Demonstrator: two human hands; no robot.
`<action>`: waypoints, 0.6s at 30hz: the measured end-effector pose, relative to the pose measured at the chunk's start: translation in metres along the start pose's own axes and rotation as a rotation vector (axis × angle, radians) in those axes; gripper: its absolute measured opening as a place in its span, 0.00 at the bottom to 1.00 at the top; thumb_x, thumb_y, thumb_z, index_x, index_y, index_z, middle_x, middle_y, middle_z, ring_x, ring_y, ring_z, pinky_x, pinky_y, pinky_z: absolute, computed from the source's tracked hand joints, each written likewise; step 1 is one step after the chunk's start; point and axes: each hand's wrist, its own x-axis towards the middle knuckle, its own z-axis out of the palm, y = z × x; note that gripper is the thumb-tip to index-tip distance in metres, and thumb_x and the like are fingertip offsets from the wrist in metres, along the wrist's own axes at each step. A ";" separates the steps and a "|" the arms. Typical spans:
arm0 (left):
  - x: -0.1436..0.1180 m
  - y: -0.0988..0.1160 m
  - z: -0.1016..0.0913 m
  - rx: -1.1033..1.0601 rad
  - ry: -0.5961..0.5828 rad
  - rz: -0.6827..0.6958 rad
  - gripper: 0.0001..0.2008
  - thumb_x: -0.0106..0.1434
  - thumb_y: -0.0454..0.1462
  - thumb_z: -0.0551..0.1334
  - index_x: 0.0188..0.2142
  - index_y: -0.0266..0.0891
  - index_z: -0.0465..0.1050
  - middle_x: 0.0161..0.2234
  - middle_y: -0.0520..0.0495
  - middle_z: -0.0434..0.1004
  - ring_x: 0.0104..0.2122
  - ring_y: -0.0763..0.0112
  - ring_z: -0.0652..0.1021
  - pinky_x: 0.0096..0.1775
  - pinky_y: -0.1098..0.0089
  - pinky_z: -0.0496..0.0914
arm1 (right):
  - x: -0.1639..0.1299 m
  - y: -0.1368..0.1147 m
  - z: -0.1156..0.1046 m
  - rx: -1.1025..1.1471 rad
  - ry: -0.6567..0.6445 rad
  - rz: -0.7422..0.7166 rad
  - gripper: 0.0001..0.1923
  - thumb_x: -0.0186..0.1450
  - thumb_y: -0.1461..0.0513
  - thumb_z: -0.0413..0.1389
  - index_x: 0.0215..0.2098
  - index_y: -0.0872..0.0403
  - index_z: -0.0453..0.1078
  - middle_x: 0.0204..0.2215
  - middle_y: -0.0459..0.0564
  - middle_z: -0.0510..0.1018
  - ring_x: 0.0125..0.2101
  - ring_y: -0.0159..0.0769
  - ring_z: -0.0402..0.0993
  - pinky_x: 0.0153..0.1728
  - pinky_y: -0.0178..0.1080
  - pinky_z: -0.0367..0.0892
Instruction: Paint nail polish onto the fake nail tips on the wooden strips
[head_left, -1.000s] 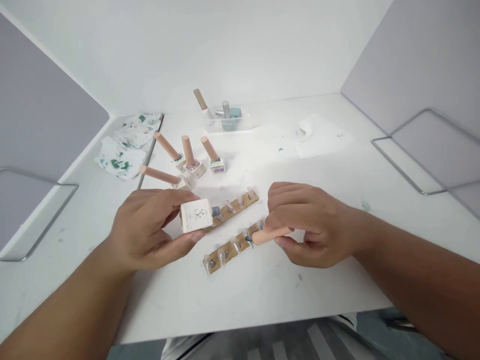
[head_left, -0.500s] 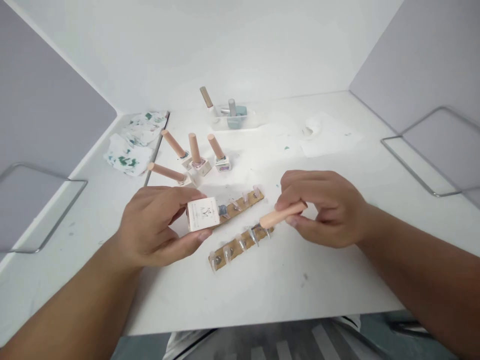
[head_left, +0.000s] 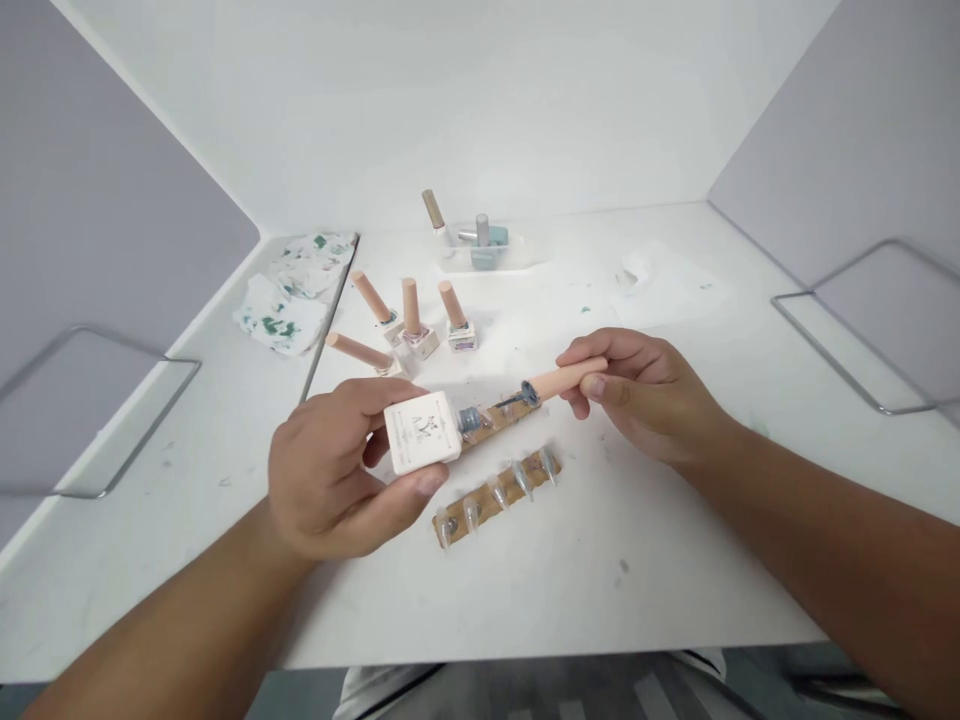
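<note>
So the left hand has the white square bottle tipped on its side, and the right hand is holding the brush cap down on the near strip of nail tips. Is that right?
Not quite. In the head view the right hand holds the brush cap up by the neck of the white square bottle, over the far strip, not on the near strip of nail tips. The left hand does hold the bottle on its side.

White table (head_left: pixel 570 590), surface marked with small paint flecks. On it: two cardboard strips with nail tips, one near (head_left: pixel 495 495), one farther (head_left: pixel 501 410); four polish bottles (head_left: pixel 409 325) with tan caps; stained tissues (head_left: pixel 289 300); a clear tray (head_left: pixel 487 255); a white sheet (head_left: pixel 664 280).
</note>
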 end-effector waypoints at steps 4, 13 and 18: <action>0.000 0.000 0.004 -0.012 -0.005 0.035 0.14 0.60 0.37 0.62 0.44 0.33 0.67 0.20 0.53 0.69 0.15 0.75 0.68 0.15 0.74 0.60 | -0.002 0.000 0.002 0.023 0.005 0.014 0.07 0.62 0.62 0.61 0.39 0.47 0.76 0.28 0.43 0.78 0.27 0.24 0.70 0.29 0.30 0.66; 0.000 0.002 0.006 0.007 -0.052 -0.030 0.14 0.61 0.39 0.61 0.44 0.35 0.66 0.21 0.53 0.69 0.16 0.76 0.68 0.16 0.74 0.60 | -0.003 -0.002 0.009 0.023 -0.002 0.058 0.06 0.61 0.62 0.61 0.38 0.48 0.77 0.28 0.44 0.77 0.28 0.26 0.70 0.28 0.30 0.65; 0.004 0.005 0.009 0.019 -0.141 -0.011 0.12 0.63 0.40 0.60 0.43 0.36 0.65 0.17 0.57 0.66 0.13 0.78 0.64 0.15 0.75 0.58 | -0.006 -0.005 0.014 -0.061 -0.032 0.055 0.07 0.61 0.63 0.61 0.39 0.50 0.76 0.28 0.44 0.75 0.29 0.26 0.69 0.29 0.31 0.64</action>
